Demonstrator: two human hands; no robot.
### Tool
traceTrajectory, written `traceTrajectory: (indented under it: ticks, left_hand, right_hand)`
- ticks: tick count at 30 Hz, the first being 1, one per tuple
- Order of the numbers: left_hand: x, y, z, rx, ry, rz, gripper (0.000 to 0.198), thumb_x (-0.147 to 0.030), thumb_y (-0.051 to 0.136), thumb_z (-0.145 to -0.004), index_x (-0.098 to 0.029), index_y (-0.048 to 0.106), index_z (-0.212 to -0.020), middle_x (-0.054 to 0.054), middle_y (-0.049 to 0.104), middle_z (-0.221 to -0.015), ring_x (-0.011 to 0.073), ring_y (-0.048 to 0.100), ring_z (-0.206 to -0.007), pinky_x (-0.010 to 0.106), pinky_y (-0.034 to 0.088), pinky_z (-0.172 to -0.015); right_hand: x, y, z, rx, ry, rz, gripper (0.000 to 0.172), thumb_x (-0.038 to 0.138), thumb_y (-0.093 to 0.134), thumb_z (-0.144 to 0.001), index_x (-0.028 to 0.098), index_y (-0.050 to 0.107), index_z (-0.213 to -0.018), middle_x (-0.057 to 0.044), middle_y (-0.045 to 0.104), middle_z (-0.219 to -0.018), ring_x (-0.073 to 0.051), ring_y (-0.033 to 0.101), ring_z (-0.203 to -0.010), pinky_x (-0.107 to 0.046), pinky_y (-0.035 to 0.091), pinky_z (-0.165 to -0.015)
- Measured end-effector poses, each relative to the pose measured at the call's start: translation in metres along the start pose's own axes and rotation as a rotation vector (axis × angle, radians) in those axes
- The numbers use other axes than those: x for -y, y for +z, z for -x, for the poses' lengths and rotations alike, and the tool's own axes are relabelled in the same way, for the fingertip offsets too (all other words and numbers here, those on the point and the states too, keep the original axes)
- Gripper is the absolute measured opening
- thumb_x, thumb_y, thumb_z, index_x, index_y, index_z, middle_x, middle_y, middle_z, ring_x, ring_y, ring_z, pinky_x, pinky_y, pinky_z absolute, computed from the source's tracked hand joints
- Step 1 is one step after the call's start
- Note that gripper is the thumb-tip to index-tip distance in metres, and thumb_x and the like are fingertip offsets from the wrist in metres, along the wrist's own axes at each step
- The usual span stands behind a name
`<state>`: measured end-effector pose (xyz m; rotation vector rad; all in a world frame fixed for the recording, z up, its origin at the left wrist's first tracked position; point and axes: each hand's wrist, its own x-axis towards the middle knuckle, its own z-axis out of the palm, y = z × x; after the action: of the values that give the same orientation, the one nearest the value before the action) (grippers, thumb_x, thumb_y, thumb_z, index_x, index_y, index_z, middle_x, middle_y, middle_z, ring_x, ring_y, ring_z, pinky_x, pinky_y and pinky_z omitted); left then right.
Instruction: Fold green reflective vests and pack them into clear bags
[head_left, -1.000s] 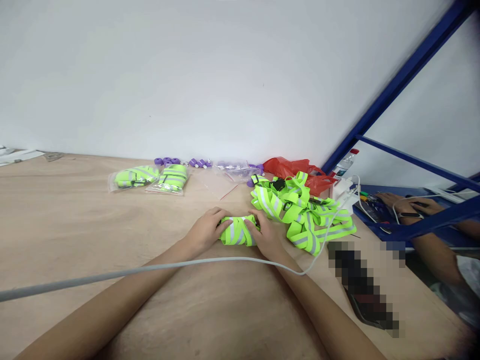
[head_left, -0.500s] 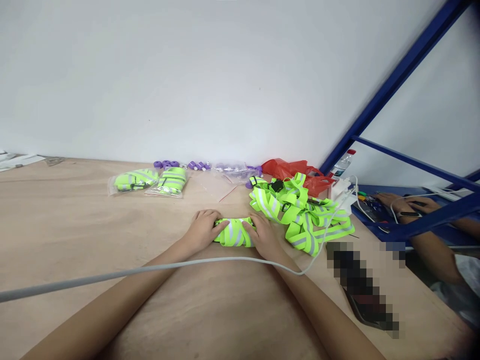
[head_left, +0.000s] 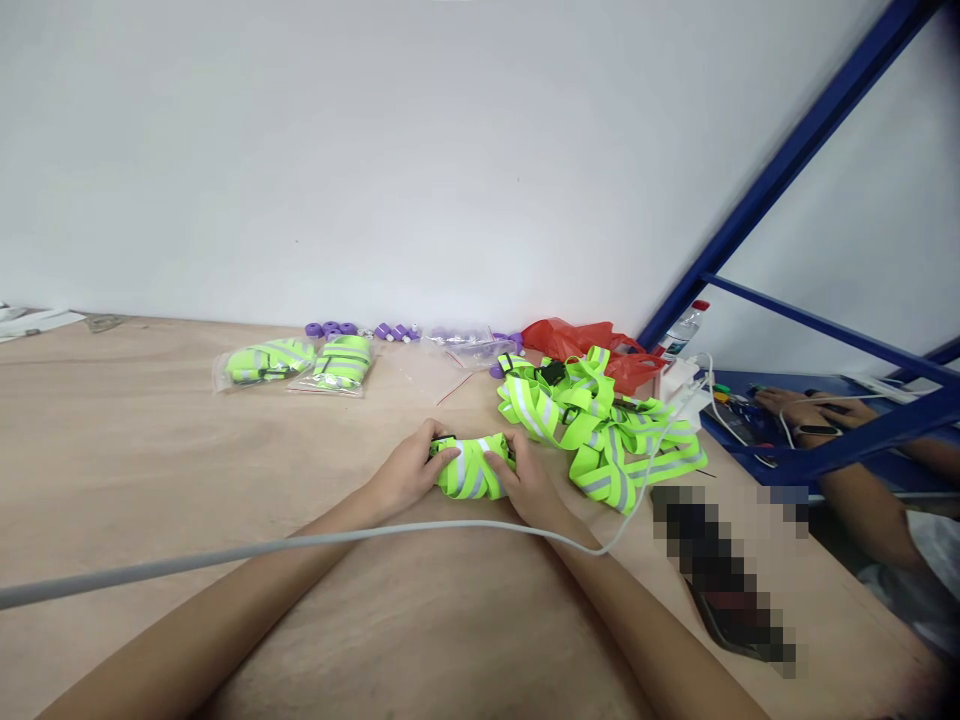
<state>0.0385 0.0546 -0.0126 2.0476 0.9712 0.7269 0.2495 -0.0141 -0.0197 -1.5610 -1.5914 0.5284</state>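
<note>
A folded neon-yellow reflective strap (head_left: 471,468) with silver stripes lies between my two hands, low over the wooden table (head_left: 172,450). My left hand (head_left: 412,462) grips its left end, thumb on the near face, with a bit of black buckle by the fingers. At the right end, my right hand (head_left: 526,476) is closed on the strap in the same way; its fingertips are hidden behind. To the right lies a loose heap of the same reflective straps (head_left: 600,425) with black buckles. Two clear bags of folded straps, a left bag (head_left: 266,362) and a right bag (head_left: 343,365), lie farther back.
Empty clear bags (head_left: 450,365), purple rolls (head_left: 330,329) and a red plastic bag (head_left: 581,340) line the wall. A white cable (head_left: 300,541) crosses above my forearms. A blurred-out phone (head_left: 720,580) lies right. Beyond the blue frame (head_left: 795,140) is another person's arm (head_left: 862,500).
Both hands have tilted the folded strap slightly up and toward me. My fingers have curled further around its ends, and black buckle parts now show at the ends.
</note>
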Motion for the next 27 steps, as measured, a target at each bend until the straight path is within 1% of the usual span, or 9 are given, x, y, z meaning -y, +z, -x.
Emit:
traceTrajectory:
  ticks: [5,11,14,16,18,21,23,25,27]
  left_hand:
    - [-0.002,0.001,0.002,-0.032,0.057,0.063,0.024,-0.043,0.051,-0.094,-0.021,0.047,-0.102,0.006,0.064,-0.099,0.0227,0.062,-0.090,0.037,0.049,-0.084]
    - [-0.002,0.003,0.004,-0.031,0.115,0.180,0.021,-0.038,0.057,-0.093,-0.021,0.051,-0.103,0.006,0.061,-0.102,0.0217,0.059,-0.096,0.035,0.048,-0.087]
    - [-0.001,0.003,0.004,-0.024,0.104,0.233,0.021,-0.036,0.060,-0.091,-0.021,0.052,-0.102,0.005,0.061,-0.102,0.0211,0.059,-0.096,0.034,0.048,-0.087]
    - [-0.001,0.004,0.004,-0.020,0.103,0.260,0.020,-0.036,0.062,-0.090,-0.021,0.052,-0.101,0.005,0.062,-0.103,0.0207,0.059,-0.096,0.034,0.048,-0.086]
    - [0.000,0.003,0.003,-0.017,0.102,0.283,0.020,-0.036,0.063,-0.090,-0.021,0.053,-0.100,0.004,0.063,-0.103,0.0205,0.060,-0.095,0.033,0.048,-0.086]
    - [0.001,0.002,0.003,-0.014,0.100,0.295,0.021,-0.035,0.064,-0.089,-0.020,0.055,-0.100,0.004,0.065,-0.101,0.0205,0.061,-0.095,0.033,0.048,-0.085]
    - [0.001,0.002,0.003,-0.013,0.097,0.291,0.021,-0.035,0.065,-0.089,-0.020,0.055,-0.100,0.004,0.065,-0.099,0.0203,0.061,-0.093,0.032,0.048,-0.084]
    - [0.002,0.001,0.002,-0.006,0.090,0.292,0.021,-0.036,0.064,-0.089,-0.020,0.056,-0.100,0.003,0.064,-0.098,0.0200,0.060,-0.091,0.032,0.047,-0.082]
    - [0.003,0.000,0.001,0.002,0.082,0.298,0.021,-0.036,0.064,-0.090,-0.020,0.055,-0.100,0.003,0.063,-0.097,0.0194,0.059,-0.089,0.031,0.046,-0.079]
  right_hand:
    - [0.006,-0.005,0.001,0.020,0.017,-0.099,0.030,0.047,0.058,-0.090,0.022,0.052,-0.104,-0.003,0.060,-0.091,-0.022,0.060,-0.083,-0.035,0.051,-0.077]
    - [-0.001,-0.008,-0.004,0.018,0.049,-0.268,0.032,0.042,0.073,-0.077,0.023,0.060,-0.099,-0.002,0.063,-0.096,-0.021,0.061,-0.091,-0.033,0.052,-0.083]
    - [-0.004,-0.008,-0.006,0.044,0.069,-0.343,0.036,0.038,0.077,-0.072,0.023,0.062,-0.101,-0.005,0.066,-0.109,-0.023,0.063,-0.103,-0.035,0.051,-0.091]
    - [-0.004,-0.009,-0.006,0.067,0.100,-0.363,0.037,0.039,0.078,-0.072,0.023,0.063,-0.102,-0.006,0.066,-0.121,-0.024,0.062,-0.110,-0.037,0.050,-0.095]
    - [-0.004,-0.011,-0.006,0.085,0.124,-0.365,0.037,0.039,0.078,-0.073,0.023,0.063,-0.104,-0.007,0.066,-0.127,-0.024,0.062,-0.113,-0.037,0.050,-0.096]
    - [-0.004,-0.014,-0.006,0.105,0.107,-0.369,0.037,0.039,0.079,-0.073,0.024,0.067,-0.105,-0.005,0.070,-0.117,-0.024,0.063,-0.109,-0.037,0.050,-0.094]
    - [-0.007,-0.015,-0.005,0.116,0.093,-0.416,0.035,0.044,0.077,-0.077,0.023,0.070,-0.104,-0.004,0.072,-0.108,-0.024,0.064,-0.102,-0.036,0.051,-0.089]
    - [-0.010,-0.015,-0.005,0.097,0.092,-0.526,0.034,0.051,0.073,-0.082,0.023,0.073,-0.102,-0.004,0.074,-0.102,-0.024,0.065,-0.096,-0.035,0.051,-0.084]
    - [-0.013,-0.014,-0.004,0.051,0.112,-0.664,0.035,0.054,0.072,-0.083,0.023,0.076,-0.099,-0.004,0.075,-0.099,-0.023,0.065,-0.091,-0.033,0.050,-0.081]
